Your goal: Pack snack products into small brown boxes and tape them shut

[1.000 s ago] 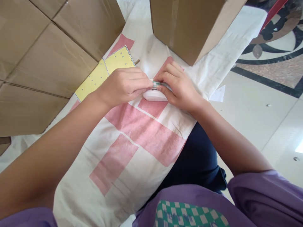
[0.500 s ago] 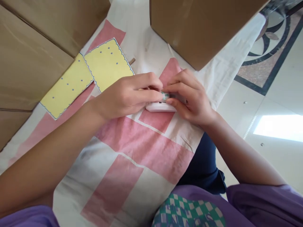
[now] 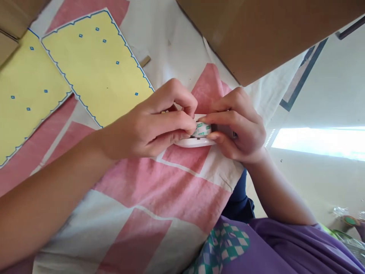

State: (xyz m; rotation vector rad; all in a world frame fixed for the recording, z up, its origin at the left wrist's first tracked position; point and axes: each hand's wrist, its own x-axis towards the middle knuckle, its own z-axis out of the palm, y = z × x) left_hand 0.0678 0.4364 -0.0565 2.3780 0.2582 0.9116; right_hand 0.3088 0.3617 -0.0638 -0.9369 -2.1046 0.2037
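A small white rounded plastic case (image 3: 195, 143) lies on the pink-and-white cloth (image 3: 148, 182) in front of me. A short white piece with green print (image 3: 202, 129) sits in its opening; its exact kind is unclear. My left hand (image 3: 156, 123) pinches the left end of this piece, with the thumb and index finger pressed together. From the other side, my right hand (image 3: 241, 127) has its index finger and thumb at the right end, bracing piece and case. My fingers hide both ends of the case.
Two yellow cards (image 3: 88, 64) with blue scalloped borders lie at the left, one overlapping the other. A large cardboard box (image 3: 256, 34) stands at the back right, another box (image 3: 17, 15) at the far left. A small brown strip (image 3: 145, 61) lies beside the cards. Pale floor (image 3: 308, 182) shows to the right.
My view has shifted and come nearer, so the cards look larger. My hands stay at the case; the fingers have parted slightly, and more of the green-printed piece shows between them.
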